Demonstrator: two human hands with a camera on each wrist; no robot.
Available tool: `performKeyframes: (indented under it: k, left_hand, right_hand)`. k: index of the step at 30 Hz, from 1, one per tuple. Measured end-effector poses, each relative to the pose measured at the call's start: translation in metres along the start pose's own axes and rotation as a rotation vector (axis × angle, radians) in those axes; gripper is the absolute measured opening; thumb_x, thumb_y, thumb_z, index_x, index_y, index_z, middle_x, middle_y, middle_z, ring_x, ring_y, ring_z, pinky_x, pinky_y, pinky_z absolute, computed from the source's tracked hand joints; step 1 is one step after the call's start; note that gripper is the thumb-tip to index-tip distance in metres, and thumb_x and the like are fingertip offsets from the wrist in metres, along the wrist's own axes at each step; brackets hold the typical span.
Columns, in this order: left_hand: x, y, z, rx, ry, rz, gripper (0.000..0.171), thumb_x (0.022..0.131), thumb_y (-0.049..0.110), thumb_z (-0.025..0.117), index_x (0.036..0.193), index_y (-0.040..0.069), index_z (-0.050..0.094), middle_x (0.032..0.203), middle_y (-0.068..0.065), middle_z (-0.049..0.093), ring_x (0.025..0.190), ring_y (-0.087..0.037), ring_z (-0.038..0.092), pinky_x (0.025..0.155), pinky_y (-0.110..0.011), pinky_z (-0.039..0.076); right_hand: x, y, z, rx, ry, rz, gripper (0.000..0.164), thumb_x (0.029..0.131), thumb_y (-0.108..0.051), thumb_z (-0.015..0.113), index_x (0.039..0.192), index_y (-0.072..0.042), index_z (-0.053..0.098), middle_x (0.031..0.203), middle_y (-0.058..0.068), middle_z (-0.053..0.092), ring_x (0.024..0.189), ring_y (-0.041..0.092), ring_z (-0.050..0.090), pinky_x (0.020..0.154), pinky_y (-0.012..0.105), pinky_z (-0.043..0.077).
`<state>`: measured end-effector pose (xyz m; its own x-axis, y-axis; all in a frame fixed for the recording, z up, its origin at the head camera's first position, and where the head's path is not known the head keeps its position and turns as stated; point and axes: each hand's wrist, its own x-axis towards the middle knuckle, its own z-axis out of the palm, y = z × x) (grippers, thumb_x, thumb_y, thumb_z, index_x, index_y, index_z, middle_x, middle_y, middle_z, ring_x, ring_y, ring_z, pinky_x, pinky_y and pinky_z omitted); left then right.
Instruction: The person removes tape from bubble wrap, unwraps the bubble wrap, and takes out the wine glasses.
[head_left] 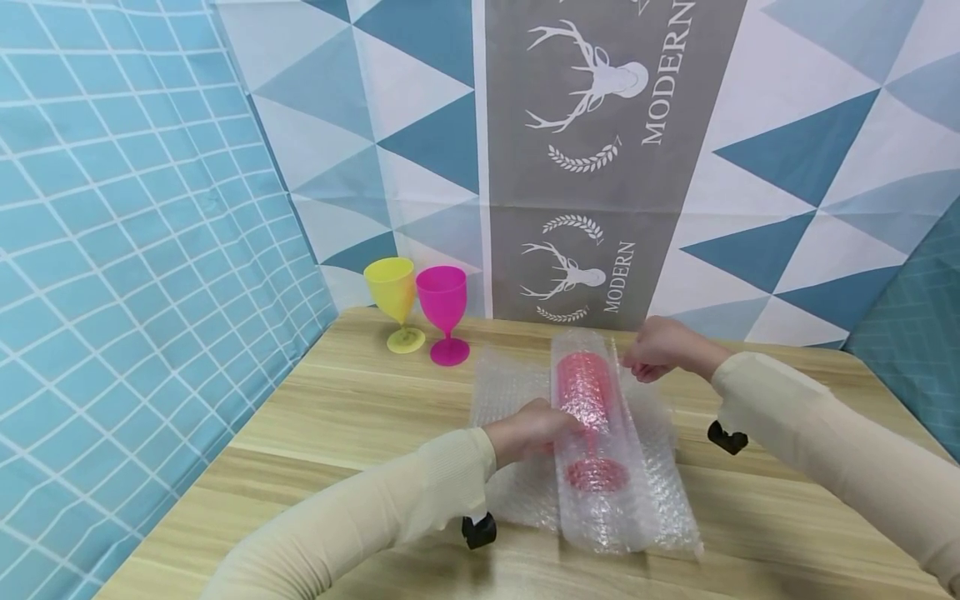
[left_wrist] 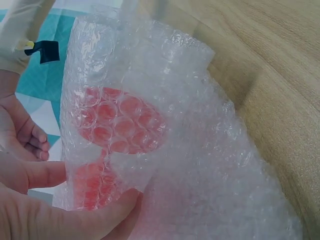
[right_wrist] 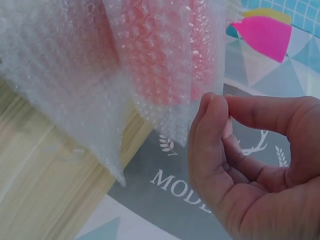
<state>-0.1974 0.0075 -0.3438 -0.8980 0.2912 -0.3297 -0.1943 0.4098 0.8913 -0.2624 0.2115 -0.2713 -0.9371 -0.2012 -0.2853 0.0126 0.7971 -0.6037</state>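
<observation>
A red plastic goblet (head_left: pixel 585 387) lies on its side, rolled in clear bubble wrap (head_left: pixel 600 525), its bowl away from me and its foot towards me. My left hand (head_left: pixel 534 425) grips the roll from the left, the thumb (left_wrist: pixel 117 210) over the wrap beside the goblet. At the roll's far right edge, my right hand (head_left: pixel 660 350) pinches the bubble wrap between thumb and forefinger (right_wrist: pixel 210 117). Loose flaps of wrap spread out to both sides beneath the roll.
A yellow goblet (head_left: pixel 392 287) and a magenta goblet (head_left: pixel 442 300) stand upright at the back left of the wooden table (head_left: pixel 337 417). Behind the table hangs a patterned cloth (head_left: pixel 420 100), with a blue checked one (head_left: pixel 135 250) along the left.
</observation>
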Motion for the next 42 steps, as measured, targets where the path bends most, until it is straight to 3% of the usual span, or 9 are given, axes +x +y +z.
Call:
performKeyframes:
  k: [7,17,30,35,42]
  left_hand:
    - [0.000,-0.001,-0.002,-0.007,-0.010,-0.013,0.040,0.085,0.018,0.066,0.116,-0.006,0.059,0.117,-0.018,0.060,0.108,-0.029,0.061,0.103,-0.044,0.049]
    - [0.004,-0.007,-0.002,-0.028,-0.032,0.013,0.034,0.086,0.018,0.064,0.111,-0.004,0.062,0.114,-0.015,0.063,0.106,-0.025,0.064,0.098,-0.040,0.052]
    - [0.007,-0.015,-0.002,-0.066,-0.025,0.019,0.034,0.087,0.016,0.062,0.111,-0.007,0.060,0.120,-0.017,0.061,0.115,-0.029,0.059,0.103,-0.045,0.049]
    - [0.008,-0.016,-0.002,-0.065,-0.028,0.013,0.035,0.087,0.016,0.063,0.112,-0.008,0.059,0.121,-0.018,0.059,0.116,-0.030,0.058,0.103,-0.045,0.048]
    - [0.008,-0.015,-0.003,-0.049,-0.041,0.010,0.038,0.088,0.018,0.063,0.116,-0.007,0.058,0.124,-0.018,0.059,0.118,-0.031,0.058,0.103,-0.045,0.048]
  right_hand:
    - [-0.004,0.009,-0.008,0.081,-0.026,0.018,0.019,0.088,-0.009,0.061,0.073,0.002,0.059,0.058,-0.003,0.058,0.055,0.005,0.059,0.062,0.022,0.057]
    - [-0.005,0.028,-0.017,0.151,-0.061,0.032,0.018,0.090,-0.011,0.059,0.083,0.005,0.060,0.063,-0.004,0.059,0.060,0.004,0.060,0.063,0.019,0.057]
    - [-0.009,0.057,-0.018,0.212,-0.102,0.049,0.028,0.095,-0.015,0.054,0.102,0.010,0.061,0.072,-0.004,0.063,0.067,0.003,0.062,0.068,0.020,0.058]
    - [-0.019,0.058,-0.010,0.127,-0.054,-0.001,0.029,0.093,-0.019,0.061,0.097,0.009,0.065,0.074,-0.002,0.063,0.068,0.006,0.061,0.069,0.023,0.059]
    - [-0.042,0.057,0.027,-0.083,0.050,-0.096,0.015,0.080,-0.013,0.074,0.082,0.001,0.067,0.069,0.001,0.063,0.064,0.011,0.058,0.061,0.027,0.056]
